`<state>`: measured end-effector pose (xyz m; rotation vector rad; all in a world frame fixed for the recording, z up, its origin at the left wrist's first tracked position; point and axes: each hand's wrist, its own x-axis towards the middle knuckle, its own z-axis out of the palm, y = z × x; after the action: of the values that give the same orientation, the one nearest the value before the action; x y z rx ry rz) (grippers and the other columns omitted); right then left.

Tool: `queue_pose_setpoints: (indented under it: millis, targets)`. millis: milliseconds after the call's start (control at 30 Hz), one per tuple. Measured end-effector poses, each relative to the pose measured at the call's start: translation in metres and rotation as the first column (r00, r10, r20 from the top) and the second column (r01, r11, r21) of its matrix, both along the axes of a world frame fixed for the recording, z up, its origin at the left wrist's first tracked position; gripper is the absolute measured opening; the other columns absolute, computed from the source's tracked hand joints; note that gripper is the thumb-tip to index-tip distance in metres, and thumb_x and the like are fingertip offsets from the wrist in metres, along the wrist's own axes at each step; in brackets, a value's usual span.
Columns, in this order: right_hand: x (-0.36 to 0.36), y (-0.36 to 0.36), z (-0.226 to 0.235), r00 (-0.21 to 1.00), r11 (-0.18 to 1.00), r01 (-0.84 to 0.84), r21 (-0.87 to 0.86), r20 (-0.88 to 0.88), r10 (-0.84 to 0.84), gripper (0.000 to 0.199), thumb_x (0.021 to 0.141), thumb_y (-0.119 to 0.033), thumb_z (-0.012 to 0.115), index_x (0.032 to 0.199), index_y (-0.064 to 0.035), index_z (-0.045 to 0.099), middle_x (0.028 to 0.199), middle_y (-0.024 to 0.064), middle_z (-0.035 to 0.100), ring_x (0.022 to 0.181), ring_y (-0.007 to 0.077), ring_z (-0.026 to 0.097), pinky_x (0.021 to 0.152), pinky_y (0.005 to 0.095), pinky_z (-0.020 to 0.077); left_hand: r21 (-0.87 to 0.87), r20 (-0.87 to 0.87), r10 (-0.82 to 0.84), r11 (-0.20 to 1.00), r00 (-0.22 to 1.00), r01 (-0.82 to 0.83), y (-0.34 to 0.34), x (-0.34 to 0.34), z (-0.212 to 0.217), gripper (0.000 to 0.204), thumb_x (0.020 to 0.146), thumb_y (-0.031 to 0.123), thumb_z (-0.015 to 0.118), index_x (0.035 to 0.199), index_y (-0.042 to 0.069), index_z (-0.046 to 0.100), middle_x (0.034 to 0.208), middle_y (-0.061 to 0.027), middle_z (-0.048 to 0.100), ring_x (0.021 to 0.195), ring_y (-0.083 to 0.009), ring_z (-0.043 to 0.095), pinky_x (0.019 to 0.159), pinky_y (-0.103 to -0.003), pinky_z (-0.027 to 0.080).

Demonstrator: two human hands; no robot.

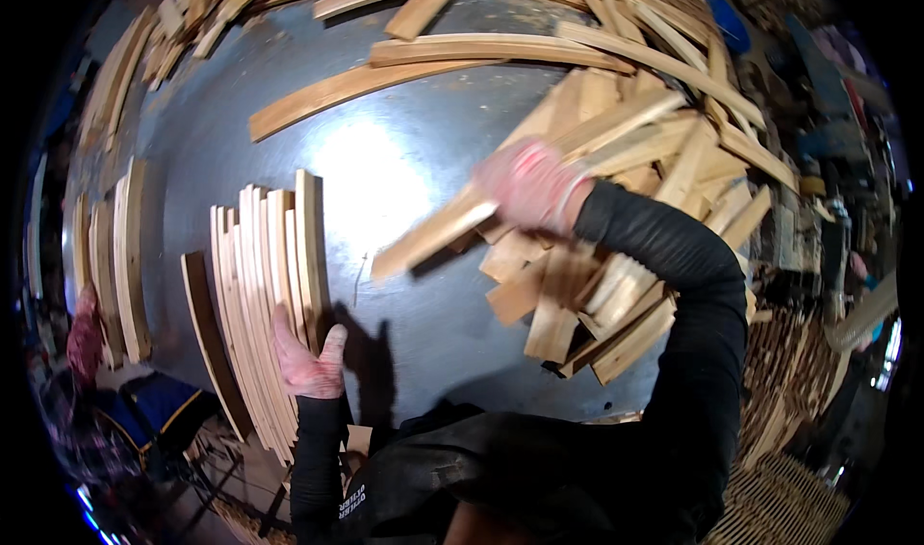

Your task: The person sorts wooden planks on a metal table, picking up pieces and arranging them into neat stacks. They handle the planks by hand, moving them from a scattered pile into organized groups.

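Against slat stack (265, 295) (upright): left hand (308, 362)

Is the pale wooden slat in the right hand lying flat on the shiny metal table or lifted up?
Lifted up. The right hand grips one end of the pale wooden slat, which throws a shadow on the shiny metal table.

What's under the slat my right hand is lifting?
Under the slat in the right hand: its shadow on the bare grey table. Its far end overlaps the loose slat pile; what lies beneath there is hidden.
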<state>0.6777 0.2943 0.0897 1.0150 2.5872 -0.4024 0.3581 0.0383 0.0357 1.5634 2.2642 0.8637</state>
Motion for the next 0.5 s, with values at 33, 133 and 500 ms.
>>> queue_pose_setpoints:
  millis: [33, 133, 500]
  targets:
    - [0.001, -0.023, 0.002, 0.923, 0.957, -0.249, 0.150, -0.261, 0.282, 0.016, 0.068, -0.015, 0.067, 0.079, -0.0049, 0.066, 0.076, 0.0137, 0.065, 0.071, 0.0339, 0.066, 0.064, 0.0429, 0.0534, -0.015, 0.515, -0.070, 0.996, 0.854, 0.090, 0.023, 0.017, 0.014, 0.112, 0.070, 0.037, 0.087, 0.152, -0.001, 0.021, 0.148, -0.0269, 0.039, 0.137, -0.0364, 0.039, 0.114, -0.045, 0.031]
    - [-0.042, -0.043, 0.034, 0.859, 0.887, -0.415, 0.201, -0.234, 0.455, 0.019, 0.069, -0.023, 0.068, 0.077, -0.0067, 0.064, 0.071, 0.0107, 0.063, 0.067, 0.0300, 0.064, 0.064, 0.0416, 0.0519, -0.190, 0.515, -0.486, 0.739, 0.707, 0.646, 0.071, 0.081, 0.071, 0.089, 0.076, 0.013, 0.075, 0.150, 0.002, 0.027, 0.132, -0.0154, 0.057, 0.118, -0.0286, 0.058, 0.100, -0.037, 0.046]
    - [0.070, 0.224, -0.095, 0.900, 0.822, 0.423, 0.381, -0.073, -0.429, 0.109, 0.069, -0.054, 0.080, 0.152, -0.0110, 0.024, 0.146, 0.0209, 0.044, 0.140, 0.0359, 0.036, 0.116, 0.0514, 0.0267, -0.421, 0.699, 0.280, 0.905, 0.658, 0.062, -0.029, 0.016, -0.092, 0.083, 0.079, -0.009, 0.057, 0.153, 0.004, 0.024, 0.140, -0.0151, 0.053, 0.119, -0.0230, 0.058, 0.097, -0.029, 0.047]
